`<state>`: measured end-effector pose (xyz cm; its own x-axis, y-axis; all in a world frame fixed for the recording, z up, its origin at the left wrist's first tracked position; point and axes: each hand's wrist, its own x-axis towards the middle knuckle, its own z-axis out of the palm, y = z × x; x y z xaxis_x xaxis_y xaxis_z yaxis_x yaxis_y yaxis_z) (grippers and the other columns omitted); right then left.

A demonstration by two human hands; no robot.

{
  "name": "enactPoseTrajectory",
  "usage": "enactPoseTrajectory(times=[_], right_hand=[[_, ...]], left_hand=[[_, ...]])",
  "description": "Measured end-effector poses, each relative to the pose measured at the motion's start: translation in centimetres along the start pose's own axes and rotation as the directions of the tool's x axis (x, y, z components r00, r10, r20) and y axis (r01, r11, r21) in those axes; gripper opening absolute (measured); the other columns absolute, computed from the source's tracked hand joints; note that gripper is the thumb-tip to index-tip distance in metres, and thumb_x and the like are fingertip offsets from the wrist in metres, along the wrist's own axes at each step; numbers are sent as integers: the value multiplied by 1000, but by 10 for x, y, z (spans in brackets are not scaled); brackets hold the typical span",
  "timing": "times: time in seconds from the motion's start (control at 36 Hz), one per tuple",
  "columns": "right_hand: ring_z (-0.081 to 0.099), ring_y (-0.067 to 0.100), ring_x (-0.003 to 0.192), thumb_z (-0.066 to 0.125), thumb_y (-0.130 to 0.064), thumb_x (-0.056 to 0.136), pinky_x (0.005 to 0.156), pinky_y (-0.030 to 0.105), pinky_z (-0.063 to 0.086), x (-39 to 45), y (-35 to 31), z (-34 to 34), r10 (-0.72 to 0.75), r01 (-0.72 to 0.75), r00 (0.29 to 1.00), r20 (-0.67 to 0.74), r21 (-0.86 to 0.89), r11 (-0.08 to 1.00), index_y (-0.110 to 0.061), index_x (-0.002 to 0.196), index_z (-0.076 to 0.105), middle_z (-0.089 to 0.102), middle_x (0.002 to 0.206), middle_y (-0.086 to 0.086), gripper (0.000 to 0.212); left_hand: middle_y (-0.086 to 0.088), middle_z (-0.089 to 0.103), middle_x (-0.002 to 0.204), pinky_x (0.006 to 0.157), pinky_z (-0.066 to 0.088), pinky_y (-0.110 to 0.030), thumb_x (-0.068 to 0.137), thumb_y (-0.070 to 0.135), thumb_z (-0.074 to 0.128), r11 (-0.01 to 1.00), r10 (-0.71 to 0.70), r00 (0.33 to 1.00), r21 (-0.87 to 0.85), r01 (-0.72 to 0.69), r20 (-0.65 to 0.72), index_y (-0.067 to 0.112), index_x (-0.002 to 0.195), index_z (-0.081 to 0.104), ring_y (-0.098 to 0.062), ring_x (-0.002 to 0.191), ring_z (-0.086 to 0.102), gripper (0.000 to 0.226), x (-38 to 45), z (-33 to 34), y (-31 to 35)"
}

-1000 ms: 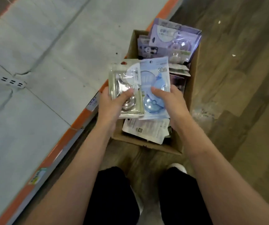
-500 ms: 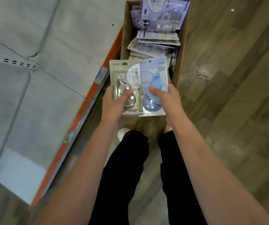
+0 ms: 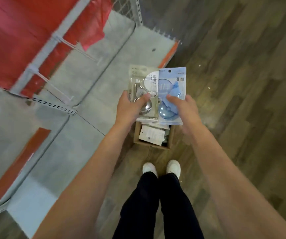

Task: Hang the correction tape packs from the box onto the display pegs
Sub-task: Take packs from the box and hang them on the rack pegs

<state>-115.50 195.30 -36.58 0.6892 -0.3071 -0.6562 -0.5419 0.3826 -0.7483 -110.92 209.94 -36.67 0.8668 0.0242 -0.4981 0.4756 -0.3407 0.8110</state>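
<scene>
Head view, what I see, biggest first: grey shelf deck (image 3: 80, 87) with an orange front edge runs along the left, red backing panel (image 3: 18, 31) behind it, white display pegs (image 3: 56, 87) sticking out of the upright, and none that I can see carries a pack. Wood floor on the right. Cardboard box (image 3: 153, 144) sits on the floor just ahead of the person's white shoes (image 3: 161, 168), with more packs lying loose inside, so I judge the bulk of the job is left. Two packs are out and held up above the box, side by side and overlapping: left hand (image 3: 130, 107) grips the clear/silver pack (image 3: 144, 87), thumb across its front and fingers curled behind; right hand (image 3: 185, 109) pinches the blue pack (image 3: 172, 87) marked 30m the same way. Both hang holes are at the top, unobstructed. Status as I read it: pick done, hanging not started; pegs are off to the left, well apart from the packs.
</scene>
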Motion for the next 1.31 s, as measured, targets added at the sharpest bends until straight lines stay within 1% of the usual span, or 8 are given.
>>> enactPoseTrajectory(times=[0.22, 0.36, 0.64, 0.75, 0.86, 0.97, 1.14, 1.31], right_hand=[[65, 26, 101, 67, -16, 87, 85, 36, 55, -62, -107, 9, -149, 147, 988, -33, -66, 987, -8, 122, 54, 65, 114, 11, 39], [66, 26, 101, 70, -25, 85, 94, 46, 52, -94, -164, 15, -242, 238, 970, -24, -115, 964, -13, 119, 54, 66, 113, 7, 39], [64, 20, 101, 71, -28, 86, 87, 35, 55, -114, -265, 16, -391, 394, 919, 53, -168, 904, -16, 117, 54, 63, 113, 4, 38], [63, 16, 92, 69, -27, 87, 72, 26, 53, -102, -299, 5, -420, 434, 900, 119, -153, 888, -15, 114, 54, 63, 109, 3, 34], [62, 21, 104, 69, -32, 87, 94, 40, 52, -83, -336, -13, -429, 458, 886, 178, -188, 869, -16, 116, 53, 61, 115, 3, 37], [62, 24, 105, 71, -32, 85, 95, 44, 52, -66, -379, -43, -446, 501, 856, 260, -210, 840, -17, 114, 55, 63, 115, 5, 36], [61, 24, 108, 69, -30, 87, 95, 42, 52, -48, -425, -54, -432, 536, 818, 379, -230, 812, -17, 110, 53, 61, 116, 5, 31], [62, 22, 93, 64, -17, 89, 84, 36, 51, -41, -444, -21, -420, 604, 724, 547, -208, 770, -16, 89, 55, 63, 98, 6, 9]], left_hand=[[-4, 69, 104, 87, 55, -43, 60, 51, 78, 985, 166, 985, -53, -164, 44, 17, 103, 60, -21, 93, 68, 57, -35, -26, 109], [2, 68, 98, 76, 53, -27, 80, 29, 75, 956, 278, 959, -114, -271, 51, 17, 106, 60, -14, 91, 66, 32, -55, -42, 169], [2, 68, 109, 86, 53, -30, 82, 28, 74, 876, 446, 895, -197, -440, -15, 17, 117, 59, -14, 99, 65, 40, -71, -49, 258], [2, 66, 105, 81, 51, -26, 83, 27, 72, 857, 474, 877, -191, -479, -76, 15, 113, 57, -13, 95, 63, 36, -76, -36, 289], [4, 68, 96, 72, 51, -20, 83, 23, 73, 824, 506, 851, -211, -525, -142, 19, 102, 62, -10, 86, 64, 23, -77, -14, 320], [9, 67, 86, 66, 53, -18, 84, 22, 72, 782, 522, 821, -254, -569, -230, 25, 88, 60, -7, 79, 64, 14, -81, 17, 353], [-7, 72, 96, 85, 56, -43, 81, 21, 75, 786, 443, 840, -314, -532, -313, 21, 90, 64, -26, 92, 68, 14, -87, 43, 382], [-13, 72, 99, 78, 58, -44, 86, 21, 69, 782, 344, 833, -359, -510, -433, 14, 98, 67, -29, 90, 68, 14, -82, 21, 391]])
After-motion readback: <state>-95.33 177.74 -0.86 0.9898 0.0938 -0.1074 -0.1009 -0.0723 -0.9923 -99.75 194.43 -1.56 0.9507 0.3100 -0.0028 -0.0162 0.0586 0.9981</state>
